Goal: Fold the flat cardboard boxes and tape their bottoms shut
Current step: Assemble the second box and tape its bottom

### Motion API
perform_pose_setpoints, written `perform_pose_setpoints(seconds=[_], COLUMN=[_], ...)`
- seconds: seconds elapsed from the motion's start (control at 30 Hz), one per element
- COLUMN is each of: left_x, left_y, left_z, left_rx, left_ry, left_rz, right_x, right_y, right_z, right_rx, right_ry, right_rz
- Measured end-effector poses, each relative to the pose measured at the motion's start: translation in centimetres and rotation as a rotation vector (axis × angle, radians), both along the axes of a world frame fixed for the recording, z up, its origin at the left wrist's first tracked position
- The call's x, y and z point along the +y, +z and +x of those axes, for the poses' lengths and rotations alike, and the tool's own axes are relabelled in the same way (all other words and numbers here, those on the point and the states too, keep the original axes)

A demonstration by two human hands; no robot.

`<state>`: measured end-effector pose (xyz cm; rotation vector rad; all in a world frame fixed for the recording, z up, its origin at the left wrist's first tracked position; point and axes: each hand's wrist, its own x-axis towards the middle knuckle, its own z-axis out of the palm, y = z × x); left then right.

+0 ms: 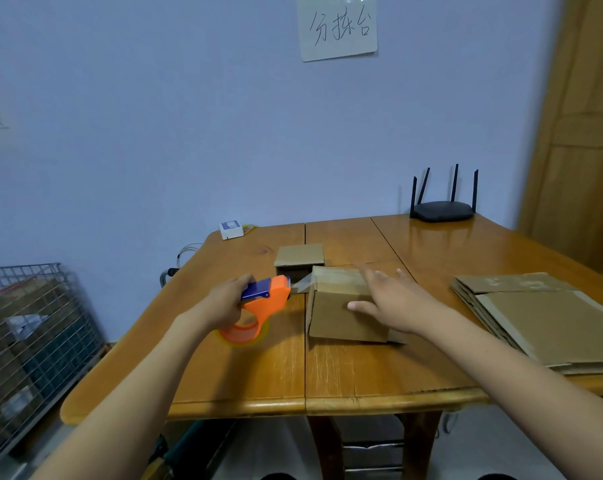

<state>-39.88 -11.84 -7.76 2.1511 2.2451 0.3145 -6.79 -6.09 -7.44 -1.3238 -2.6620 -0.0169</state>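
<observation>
A folded cardboard box (334, 317) stands on the wooden table (327, 375) with its taped side up. My right hand (393, 303) lies flat on its top, fingers spread. My left hand (224, 299) grips an orange and blue tape dispenser (262, 303) just left of the box. A strip of clear tape (302, 285) runs from the dispenser to the box's upper left edge. Behind it sits a second small folded box (299, 259). A stack of flat cardboard boxes (542, 317) lies at the right of the table.
A black router (443, 209) with antennas stands at the table's back right. A small white box (231, 229) sits at the back left corner. A wire cage (26, 341) with goods stands on the floor at left. A paper sign (338, 27) hangs on the wall.
</observation>
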Motion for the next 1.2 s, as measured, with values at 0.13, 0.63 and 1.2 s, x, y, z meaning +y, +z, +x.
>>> perform_pose_setpoints(seconds=[0.13,0.63,1.2], left_x=[0.1,0.7,0.9], left_y=[-0.4,-1.8,-2.5], left_z=[0.1,0.5,1.4], left_rx=[0.02,0.05,0.079], left_ry=[-0.005,-0.03,-0.058], left_rz=[-0.007,-0.033,-0.035], right_x=[0.0,-0.8,0.3], right_y=[1.0,0.3,-0.5], right_z=[-1.2,-4.9,-5.4], right_rx=[-0.107,-0.019,-0.044], right_ry=[-0.015,-0.022,-0.019], right_rz=[0.01,0.038,0.018])
